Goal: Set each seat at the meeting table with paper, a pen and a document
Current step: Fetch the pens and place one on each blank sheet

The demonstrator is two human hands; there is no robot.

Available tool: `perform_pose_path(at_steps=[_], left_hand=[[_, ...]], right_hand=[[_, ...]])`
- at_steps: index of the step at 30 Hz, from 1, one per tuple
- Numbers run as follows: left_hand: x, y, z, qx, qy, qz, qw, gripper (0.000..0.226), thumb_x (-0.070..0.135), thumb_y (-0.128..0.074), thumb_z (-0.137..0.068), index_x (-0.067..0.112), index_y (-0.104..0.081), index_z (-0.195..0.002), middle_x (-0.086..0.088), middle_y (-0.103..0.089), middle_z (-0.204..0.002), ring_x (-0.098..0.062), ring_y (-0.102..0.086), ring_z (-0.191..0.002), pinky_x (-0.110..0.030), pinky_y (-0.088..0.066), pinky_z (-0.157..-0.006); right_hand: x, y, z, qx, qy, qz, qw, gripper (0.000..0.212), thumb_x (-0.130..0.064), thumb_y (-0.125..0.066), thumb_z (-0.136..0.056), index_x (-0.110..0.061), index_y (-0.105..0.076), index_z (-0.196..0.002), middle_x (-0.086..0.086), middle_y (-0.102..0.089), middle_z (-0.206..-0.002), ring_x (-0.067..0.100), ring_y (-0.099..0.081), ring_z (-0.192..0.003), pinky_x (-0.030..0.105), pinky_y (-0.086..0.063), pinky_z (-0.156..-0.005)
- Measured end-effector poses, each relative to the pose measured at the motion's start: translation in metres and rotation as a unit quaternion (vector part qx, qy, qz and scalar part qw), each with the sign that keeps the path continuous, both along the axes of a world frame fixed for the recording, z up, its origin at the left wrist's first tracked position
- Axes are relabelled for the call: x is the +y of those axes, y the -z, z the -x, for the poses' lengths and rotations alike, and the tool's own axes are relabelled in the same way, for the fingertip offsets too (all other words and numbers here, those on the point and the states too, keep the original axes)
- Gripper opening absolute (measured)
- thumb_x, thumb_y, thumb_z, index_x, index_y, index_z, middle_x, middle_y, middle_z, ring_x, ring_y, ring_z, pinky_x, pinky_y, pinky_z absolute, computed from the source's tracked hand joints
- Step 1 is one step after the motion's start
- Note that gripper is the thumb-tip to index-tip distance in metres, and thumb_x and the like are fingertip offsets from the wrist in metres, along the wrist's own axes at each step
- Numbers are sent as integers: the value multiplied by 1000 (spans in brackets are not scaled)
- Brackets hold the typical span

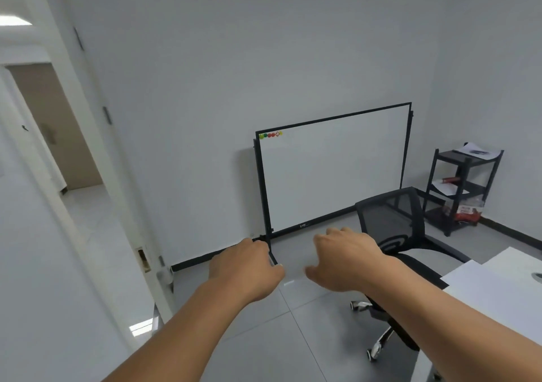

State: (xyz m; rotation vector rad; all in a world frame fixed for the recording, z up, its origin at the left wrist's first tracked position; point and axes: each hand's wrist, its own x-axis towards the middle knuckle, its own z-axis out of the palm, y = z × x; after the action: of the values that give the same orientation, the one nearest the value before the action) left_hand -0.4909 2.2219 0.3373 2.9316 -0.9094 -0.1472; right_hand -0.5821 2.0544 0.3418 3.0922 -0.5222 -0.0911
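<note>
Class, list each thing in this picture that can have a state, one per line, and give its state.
Left hand: empty, fingers loosely curled.
Right hand: empty, fingers relaxed.
Whiteboard: upright on the floor, blank apart from magnets at its top left corner.
Office chair: unoccupied, beside the table.
Shelf cart: loaded with papers.
Door: open.

My head camera looks forward and down past my fingers (337, 235), near them; the whiteboard (334, 173) stands beyond.

no readable text, whiteboard (331, 173) label blurred
</note>
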Motion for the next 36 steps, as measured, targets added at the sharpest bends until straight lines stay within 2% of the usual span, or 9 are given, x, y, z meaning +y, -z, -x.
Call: perform_pose_path(at_steps=[3,5,8,10,18,22,26,31,36], left_hand=[[-23,-1,-72,10,20,-9,1000,50,53,-51,-99,27,-65,-140,4,-60,-144,-25,-64,-125,-39,-55,-98],[-39,-6,-120,29,29,-33,999,50,52,-53,-96,27,-66,-138,4,-65,-139,-24,-66,-122,-39,-56,-99],[-67,-18,-187,48,48,-72,995,40,50,-56,-93,26,-71,-121,5,-72,-114,-22,-70,-105,-34,-56,-84],[-89,-23,-221,52,57,-76,994,34,51,-56,-94,24,-69,-110,4,-72,-106,-22,-71,-102,-33,-52,-78],[-214,-16,-346,36,109,-87,990,43,59,-52,-96,24,-68,-116,5,-72,-112,-21,-71,-103,-34,-57,-86],[-292,-13,-411,37,113,-91,989,55,58,-52,-98,27,-62,-142,3,-68,-138,-22,-66,-123,-36,-55,-98],[-365,-17,-471,42,126,-104,986,58,58,-50,-101,27,-56,-150,3,-61,-149,-22,-62,-132,-37,-53,-103],[-448,-26,-531,28,155,-88,984,62,59,-48,-103,27,-50,-156,2,-52,-158,-24,-57,-137,-39,-51,-104],[-542,-25,-589,23,199,-64,978,66,61,-46,-104,29,-43,-161,3,-43,-163,-27,-54,-141,-41,-48,-108]], right_hand=[[-19,-3,-68,14,17,-10,1000,44,-59,-55,-101,-19,-61,-116,1,-53,-112,27,-53,-113,39,-43,-82],[-33,-8,-110,27,34,-24,999,45,-58,-55,-100,-17,-64,-117,2,-62,-117,26,-60,-111,38,-45,-79],[-62,-18,-165,36,56,-36,997,42,-56,-54,-100,-17,-64,-114,0,-67,-111,25,-67,-101,37,-47,-74],[-82,-26,-191,48,66,-39,996,39,-54,-53,-101,-17,-62,-111,-1,-68,-107,24,-65,-94,37,-47,-73],[-201,-16,-298,57,105,-39,992,34,-52,-53,-102,-18,-59,-105,0,-66,-101,22,-65,-90,35,-49,-72],[-276,-7,-362,41,108,-44,992,36,-53,-53,-100,-18,-59,-109,-1,-65,-105,24,-65,-98,36,-46,-73],[-347,-9,-418,58,114,-55,990,40,-54,-53,-100,-17,-61,-116,0,-67,-114,25,-67,-106,36,-47,-78],[-423,-23,-467,44,130,-40,990,39,-58,-52,-102,-20,-56,-109,-1,-64,-111,24,-63,-101,37,-48,-80],[-505,-20,-514,14,177,-36,983,48,-60,-52,-102,-21,-56,-130,1,-58,-124,25,-60,-117,37,-44,-82]])
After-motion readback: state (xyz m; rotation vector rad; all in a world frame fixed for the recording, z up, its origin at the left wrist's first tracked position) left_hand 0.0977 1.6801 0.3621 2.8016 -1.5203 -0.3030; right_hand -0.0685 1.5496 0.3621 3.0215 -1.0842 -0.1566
